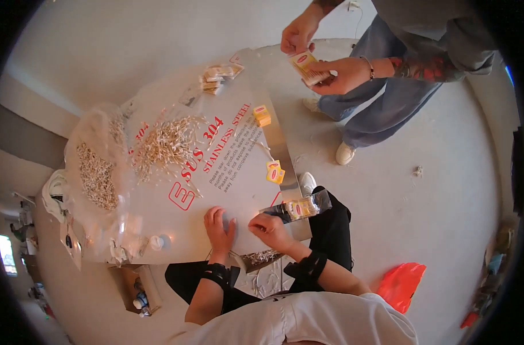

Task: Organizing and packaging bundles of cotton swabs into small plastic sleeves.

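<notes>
My left hand (219, 231) rests at the near edge of the table, its fingers stretched out and thumb apart, with nothing visible in it. Just to the right, my right hand (271, 231) is closed in a pinch; whatever lies between its fingertips is too small to make out. Beyond the right hand, a dark clear-topped tray (325, 200) holds a row of yellow-labelled packets (302, 208). Farther up the table lies a loose heap of cotton swabs (170, 144). Yellow cards (274, 172) and a small yellow stack (262, 115) sit along the right side.
A large clear plastic bag of cotton swabs (96, 175) stands at the left. Finished-looking packets (219, 76) are piled at the far end. Across the table, a co-worker's hands (345, 75) hold a yellow-labelled packet (305, 66). A cardboard box (124, 282) and a red bag (401, 286) are on the floor.
</notes>
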Available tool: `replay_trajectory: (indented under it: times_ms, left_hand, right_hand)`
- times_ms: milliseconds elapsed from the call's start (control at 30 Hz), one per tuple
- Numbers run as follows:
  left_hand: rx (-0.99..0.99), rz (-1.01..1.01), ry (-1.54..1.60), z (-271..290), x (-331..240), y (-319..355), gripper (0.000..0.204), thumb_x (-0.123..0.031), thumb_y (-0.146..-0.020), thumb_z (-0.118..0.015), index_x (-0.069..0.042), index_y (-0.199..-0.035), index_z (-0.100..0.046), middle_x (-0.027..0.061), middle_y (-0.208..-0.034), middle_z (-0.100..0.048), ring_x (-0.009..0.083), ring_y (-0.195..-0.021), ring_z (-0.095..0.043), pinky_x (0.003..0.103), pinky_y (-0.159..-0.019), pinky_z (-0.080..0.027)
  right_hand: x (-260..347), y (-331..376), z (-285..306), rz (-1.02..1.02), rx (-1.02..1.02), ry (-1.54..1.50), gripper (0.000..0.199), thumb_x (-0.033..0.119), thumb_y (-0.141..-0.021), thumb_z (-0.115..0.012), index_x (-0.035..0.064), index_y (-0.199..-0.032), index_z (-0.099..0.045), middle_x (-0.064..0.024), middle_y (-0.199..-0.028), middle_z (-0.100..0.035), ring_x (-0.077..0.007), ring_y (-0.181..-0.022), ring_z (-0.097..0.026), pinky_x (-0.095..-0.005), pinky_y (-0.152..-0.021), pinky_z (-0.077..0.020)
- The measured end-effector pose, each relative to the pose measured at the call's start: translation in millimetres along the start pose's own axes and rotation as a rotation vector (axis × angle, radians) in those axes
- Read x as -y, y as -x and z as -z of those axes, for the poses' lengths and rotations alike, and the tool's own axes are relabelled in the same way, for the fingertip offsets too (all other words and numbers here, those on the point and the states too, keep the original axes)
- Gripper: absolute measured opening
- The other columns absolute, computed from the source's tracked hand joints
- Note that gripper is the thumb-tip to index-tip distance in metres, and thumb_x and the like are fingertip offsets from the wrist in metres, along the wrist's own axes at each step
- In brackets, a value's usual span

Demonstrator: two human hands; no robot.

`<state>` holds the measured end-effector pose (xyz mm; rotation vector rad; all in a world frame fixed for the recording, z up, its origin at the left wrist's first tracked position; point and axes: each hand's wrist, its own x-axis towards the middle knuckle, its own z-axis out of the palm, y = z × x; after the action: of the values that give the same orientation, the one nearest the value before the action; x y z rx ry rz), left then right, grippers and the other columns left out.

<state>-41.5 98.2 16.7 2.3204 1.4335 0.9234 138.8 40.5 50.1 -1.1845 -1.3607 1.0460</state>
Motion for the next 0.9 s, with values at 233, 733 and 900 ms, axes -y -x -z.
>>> replay_trajectory:
  times_ms: [233,733,900]
  left_hand:
    - [0.061,0.067,-0.114,-7.7,0.8,1.3,0.036,-0.019,-0.073,-0.063,-0.001,-0.101,-0.051,0.0155,-0.109,-0.05,0.0342,-0.104,-0.044,0.045,-0.09,-0.035]
    - [0.107,0.071,-0.075,-4.7,-2.6,-3.9,0.035,-0.016,-0.073,-0.062,-0.002,-0.101,-0.048,0.0157,-0.11,-0.047,0.0354,-0.105,-0.042,0.046,-0.091,-0.033]
    - [0.116,0.081,-0.071,-3.0,-2.7,-4.3,0.034,-0.016,-0.073,-0.061,-0.001,-0.101,-0.048,0.0156,-0.11,-0.048,0.0349,-0.104,-0.042,0.046,-0.092,-0.033]
  right_hand:
    - [-16.2,9.9,-0.2,0.124,0.045,0.118,0.007,0.007,-0.076,-0.063,0.0031,-0.078,-0.057,-0.0098,-0.072,-0.055,-0.0245,-0.062,-0.056,-0.0316,-0.056,-0.0452]
    - [-39.3,15.5,-21.1,0.347,0.219,0.546,0.013,0.012,-0.066,-0.059,0.0074,-0.069,-0.048,-0.0077,-0.071,-0.046,-0.0244,-0.067,-0.053,-0.0336,-0.059,-0.0463]
    - [-41.7,16.6,-25.4,0.319,0.195,0.541,0.013,0.011,-0.066,-0.059,0.0069,-0.068,-0.047,-0.0076,-0.07,-0.045,-0.0242,-0.067,-0.053,-0.0336,-0.058,-0.0463]
